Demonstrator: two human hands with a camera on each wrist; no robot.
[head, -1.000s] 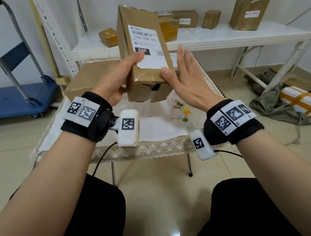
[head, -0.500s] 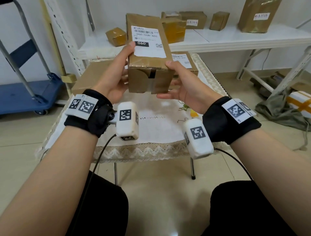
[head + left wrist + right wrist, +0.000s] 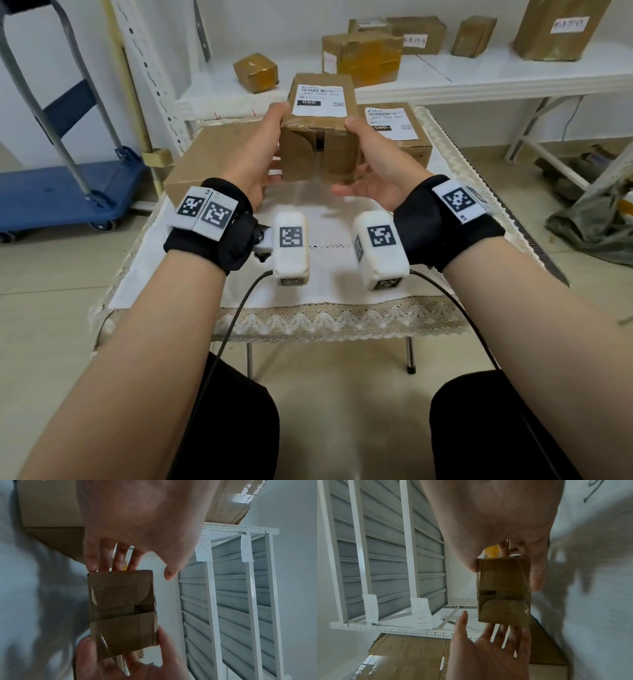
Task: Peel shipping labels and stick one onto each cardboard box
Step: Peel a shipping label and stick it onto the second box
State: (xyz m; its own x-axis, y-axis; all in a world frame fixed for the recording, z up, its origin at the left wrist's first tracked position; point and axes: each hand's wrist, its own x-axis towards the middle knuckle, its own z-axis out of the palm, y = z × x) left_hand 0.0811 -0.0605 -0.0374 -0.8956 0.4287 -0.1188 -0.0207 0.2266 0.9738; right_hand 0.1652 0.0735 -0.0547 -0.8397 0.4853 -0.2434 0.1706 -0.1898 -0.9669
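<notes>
Head view: a shelf (image 3: 479, 78) carrying taped boxes stands behind a low table (image 3: 329, 274) with a lace-edged cloth, where a big box (image 3: 209, 154) sits at left and a labelled box (image 3: 407, 144) at right. Between them, above the cloth, the left hand (image 3: 260, 161) and right hand (image 3: 380, 171) clasp a small box (image 3: 318, 150) from either side, thumbs on its top edge. Its label (image 3: 320, 100) faces up.

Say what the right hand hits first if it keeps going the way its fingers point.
Probably the labelled box lying on the table behind the held box; the right hand points forward beside it. Depth is unclear.
</notes>
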